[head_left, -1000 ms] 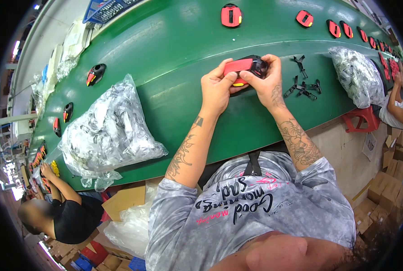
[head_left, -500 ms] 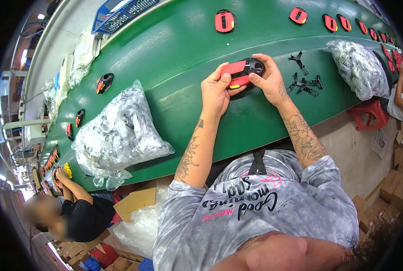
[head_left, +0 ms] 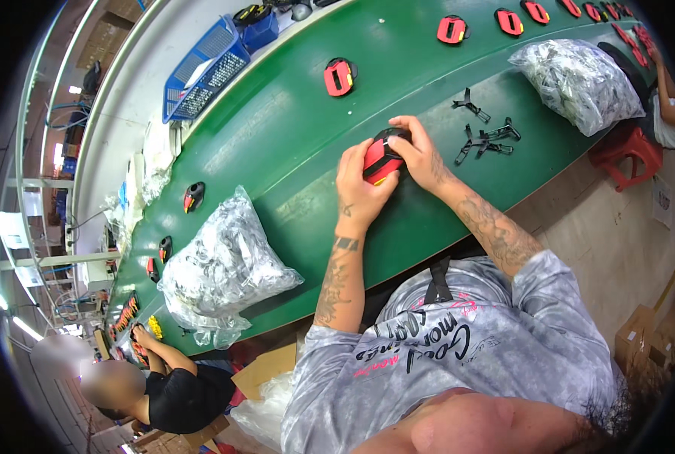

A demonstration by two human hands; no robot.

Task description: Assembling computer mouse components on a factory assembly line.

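Observation:
My left hand and my right hand both grip a rounded red-and-black plastic housing with a small yellow patch. It is held just above the green work surface, with the fingers partly covering it. The left fingers are wrapped round its red side. At its black end, the right thumb lies across the top and the fingers curl over the far side. To the right of my right hand lie several thin black branched plastic brackets, some in a small heap.
A clear bag of parts lies at left, another at right. Similar red-and-black housings are spaced along the far side and left. A blue basket stands at the back. A co-worker is at lower left, and a red stool stands at right.
The housing has been turned between my hands, and my right hand now covers its black end. The whole view has shifted, so the table's things appear displaced.

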